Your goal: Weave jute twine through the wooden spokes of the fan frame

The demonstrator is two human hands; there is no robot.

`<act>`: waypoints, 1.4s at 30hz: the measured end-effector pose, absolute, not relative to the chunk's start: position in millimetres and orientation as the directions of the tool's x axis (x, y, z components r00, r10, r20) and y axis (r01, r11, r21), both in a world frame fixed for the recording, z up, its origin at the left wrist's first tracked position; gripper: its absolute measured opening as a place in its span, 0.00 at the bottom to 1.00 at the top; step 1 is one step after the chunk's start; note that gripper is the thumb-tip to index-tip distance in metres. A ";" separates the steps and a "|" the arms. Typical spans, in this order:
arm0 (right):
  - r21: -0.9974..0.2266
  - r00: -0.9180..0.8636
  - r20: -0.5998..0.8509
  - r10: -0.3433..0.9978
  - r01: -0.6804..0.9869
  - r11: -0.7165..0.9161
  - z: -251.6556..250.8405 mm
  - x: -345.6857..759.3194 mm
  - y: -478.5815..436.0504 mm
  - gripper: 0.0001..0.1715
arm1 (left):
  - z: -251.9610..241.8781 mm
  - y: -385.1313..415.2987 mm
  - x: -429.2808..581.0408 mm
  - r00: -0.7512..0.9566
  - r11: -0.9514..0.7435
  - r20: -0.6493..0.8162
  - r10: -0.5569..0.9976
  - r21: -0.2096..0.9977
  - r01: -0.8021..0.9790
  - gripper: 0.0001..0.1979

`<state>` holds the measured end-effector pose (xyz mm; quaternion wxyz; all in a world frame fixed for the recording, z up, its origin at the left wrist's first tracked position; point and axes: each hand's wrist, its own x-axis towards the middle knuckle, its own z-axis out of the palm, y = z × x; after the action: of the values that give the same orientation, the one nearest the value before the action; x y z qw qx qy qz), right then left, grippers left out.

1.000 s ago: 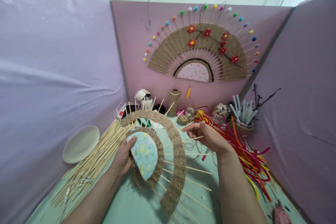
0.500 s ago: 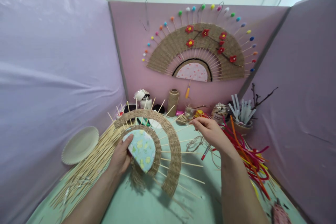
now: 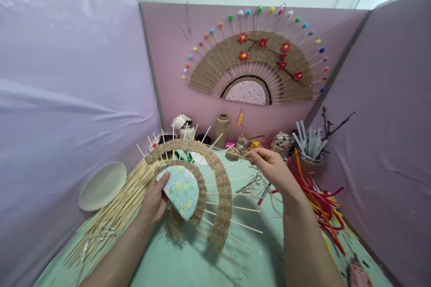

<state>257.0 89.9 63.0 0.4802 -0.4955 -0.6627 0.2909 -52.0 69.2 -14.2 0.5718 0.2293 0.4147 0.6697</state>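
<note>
My left hand (image 3: 156, 199) grips a half-round woven fan by its blue, yellow-patterned centre (image 3: 182, 190), thumb on top. Thin sticks fan out from that centre through a band of woven twine (image 3: 222, 188). To the right, my right hand (image 3: 264, 161) is closed in a pinch on a strand of twine (image 3: 237, 154) that runs left towards the sticks at the fan's upper right. A twine tassel (image 3: 176, 226) hangs below the fan's centre.
Loose sticks (image 3: 114, 206) and a pale scalloped plate (image 3: 103, 187) lie at the left. Colourful pipe cleaners (image 3: 325, 208) are at the right. Behind stand a twine spool (image 3: 222, 131) and jars. A finished flowered fan (image 3: 215, 60) hangs on the back panel.
Both hands keep their grips and have barely moved. The loose twine on the table near my right hand has shifted slightly.
</note>
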 end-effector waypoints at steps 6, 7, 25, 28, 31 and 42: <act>-0.941 -0.041 0.301 0.953 0.148 0.304 56.5 262.7 90.9 0.24 | -12.9 68.0 -51.3 -0.240 0.009 -0.184 0.953 0.810 -0.587 0.09; -0.945 -0.041 0.305 0.951 0.106 0.308 55.0 263.1 91.4 0.24 | -12.6 68.2 -50.9 -0.244 0.007 -0.185 0.952 0.809 -0.588 0.09; -0.866 0.124 0.318 0.940 -0.366 0.341 78.8 262.1 81.6 0.17 | 73.6 112.1 18.1 -0.108 -0.012 -0.082 0.991 0.735 -0.678 0.06; -0.897 0.124 0.300 0.946 -0.299 0.324 77.1 260.0 83.1 0.16 | 71.6 119.0 28.6 -0.098 -0.025 -0.065 0.993 0.696 -0.718 0.07; -0.925 0.090 0.305 0.948 -0.207 0.317 72.6 259.7 85.7 0.18 | 64.5 125.7 29.3 -0.101 -0.030 -0.069 0.992 0.664 -0.747 0.10; -0.923 0.005 0.383 0.924 -0.022 0.383 50.6 216.7 92.7 0.30 | 74.6 125.9 11.1 -0.242 -0.144 -0.100 0.965 0.568 -0.811 0.08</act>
<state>216.7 92.7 50.6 0.5939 -0.3872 -0.5821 0.3981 11.1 125.9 74.6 0.5983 0.1461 0.2647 0.7421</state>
